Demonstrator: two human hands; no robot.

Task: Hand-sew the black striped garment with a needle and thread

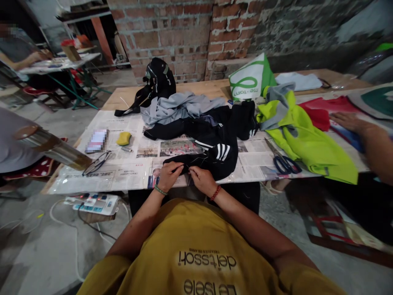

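a single view is given, taken from the wearer's head, aimed forward and down across the newspaper-covered table (pixel 123 176) toward the brick wall (pixel 172 32), the near edge seen closely.

Both hands meet at the near edge of the worktop (pixel 215 88): left hand (pixel 168 175) and right hand (pixel 201 179) side by side, touching, on the hem of the track jacket (pixel 211 139), which lies on the newspapers (pixel 129 164). Behind the jacket lies a hoodie (pixel 181 107), and behind that, a backpack (pixel 157 82). Left of the hands lie eyeglasses (pixel 96 163), with a sponge (pixel 124 138) farther back. Right of the jacket lie scissors (pixel 281 160), partly under a vest (pixel 307 139). A shopping bag (pixel 250 78) stands behind the vest. Another person's hand (pixel 346 121) rests at far right. A power strip (pixel 92 203) lies on the floor, below the worktop's left end.
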